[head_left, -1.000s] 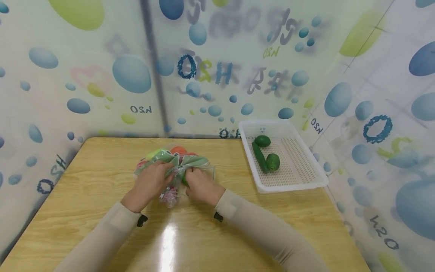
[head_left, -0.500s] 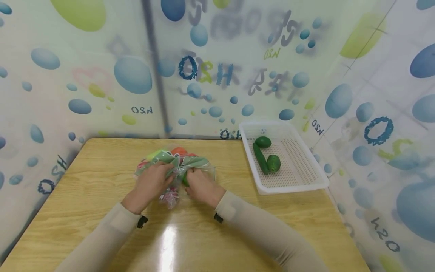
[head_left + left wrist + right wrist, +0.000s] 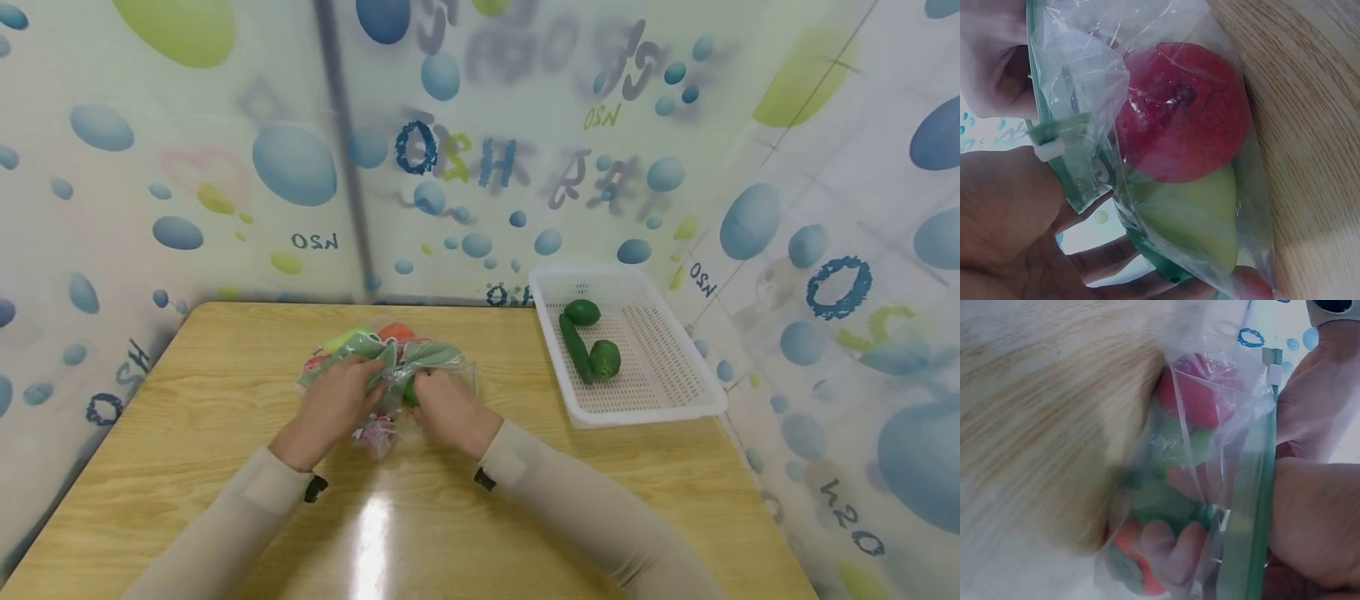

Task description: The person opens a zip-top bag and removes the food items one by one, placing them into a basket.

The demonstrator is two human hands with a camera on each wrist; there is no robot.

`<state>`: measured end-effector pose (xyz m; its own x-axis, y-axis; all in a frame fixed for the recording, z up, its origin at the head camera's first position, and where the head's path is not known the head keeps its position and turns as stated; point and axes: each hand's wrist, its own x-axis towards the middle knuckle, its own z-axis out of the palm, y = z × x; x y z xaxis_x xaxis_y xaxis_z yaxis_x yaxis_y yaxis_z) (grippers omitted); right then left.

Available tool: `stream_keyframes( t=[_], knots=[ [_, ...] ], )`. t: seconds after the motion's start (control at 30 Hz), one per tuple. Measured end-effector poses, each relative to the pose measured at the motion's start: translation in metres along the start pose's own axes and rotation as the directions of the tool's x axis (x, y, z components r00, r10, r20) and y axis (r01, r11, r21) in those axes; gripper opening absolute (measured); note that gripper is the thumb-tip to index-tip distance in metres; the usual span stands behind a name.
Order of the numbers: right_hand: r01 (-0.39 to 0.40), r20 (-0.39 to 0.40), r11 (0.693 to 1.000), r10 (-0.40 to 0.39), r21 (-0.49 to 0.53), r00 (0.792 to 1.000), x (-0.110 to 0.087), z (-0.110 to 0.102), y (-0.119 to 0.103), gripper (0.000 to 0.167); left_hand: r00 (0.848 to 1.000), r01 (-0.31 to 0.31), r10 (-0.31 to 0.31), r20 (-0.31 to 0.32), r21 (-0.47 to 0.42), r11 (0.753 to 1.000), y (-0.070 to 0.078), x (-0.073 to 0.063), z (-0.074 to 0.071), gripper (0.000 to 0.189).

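Note:
A clear zip bag with green closure bands (image 3: 435,357) lies on the table. My left hand (image 3: 336,408) grips the bag's rim on the left, thumb and fingers on either side of the band. My right hand (image 3: 453,412) reaches in at the bag's mouth. Through the plastic in the right wrist view, its fingers (image 3: 1179,550) curl about a dark green vegetable (image 3: 1163,503), whose exact kind I cannot tell. Also in the bag are a round red fruit (image 3: 1182,115), a smooth yellow-green piece (image 3: 1197,212) and an orange-red piece (image 3: 396,332).
To the right stands a white perforated plastic basket (image 3: 645,417). It holds a cucumber (image 3: 576,348), a smooth green oval fruit (image 3: 582,312) and a bumpy green piece (image 3: 605,359). Patterned curtain walls (image 3: 465,217) border the wooden table (image 3: 420,517).
My right hand has shifted very slightly to the right, and a little more of the green vegetable shows beside its fingers. The left hand and the basket's contents stay as they were.

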<state>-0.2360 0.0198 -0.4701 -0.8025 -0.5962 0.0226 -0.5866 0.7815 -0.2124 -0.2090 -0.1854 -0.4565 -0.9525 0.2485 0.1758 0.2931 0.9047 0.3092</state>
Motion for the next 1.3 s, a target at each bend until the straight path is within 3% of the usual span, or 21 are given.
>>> stream_keyframes(
  t=[0.3,0.57,0.67,0.9,1.3],
  knots=[
    [0.019,-0.04,0.972,-0.03,-0.233,0.999,-0.017,-0.026,-0.014,0.028,1.0,0.0,0.0,0.006,-0.005,1.0,0.0,-0.001,-0.001,0.029],
    [0.018,0.004,0.946,-0.017,-0.325,1.0,-0.032,-0.046,-0.018,0.038,1.0,-0.001,0.001,0.004,-0.004,1.0,0.0,-0.001,-0.002,0.03],
    [0.015,0.01,0.95,-0.013,-0.311,1.0,-0.038,-0.053,-0.016,0.039,1.0,-0.006,0.006,0.001,-0.011,1.0,0.0,-0.002,-0.002,0.03],
    [-0.001,-0.04,0.989,-0.005,-0.149,0.999,-0.051,-0.069,-0.003,0.039,1.0,-0.012,0.012,-0.006,-0.018,1.0,0.0,-0.002,-0.002,0.029],
    [0.026,-0.069,0.997,-0.031,-0.069,0.997,-0.064,-0.084,0.013,0.039,1.0,-0.021,0.02,-0.007,-0.019,1.0,-0.001,-0.001,-0.001,0.03]
  ],
)
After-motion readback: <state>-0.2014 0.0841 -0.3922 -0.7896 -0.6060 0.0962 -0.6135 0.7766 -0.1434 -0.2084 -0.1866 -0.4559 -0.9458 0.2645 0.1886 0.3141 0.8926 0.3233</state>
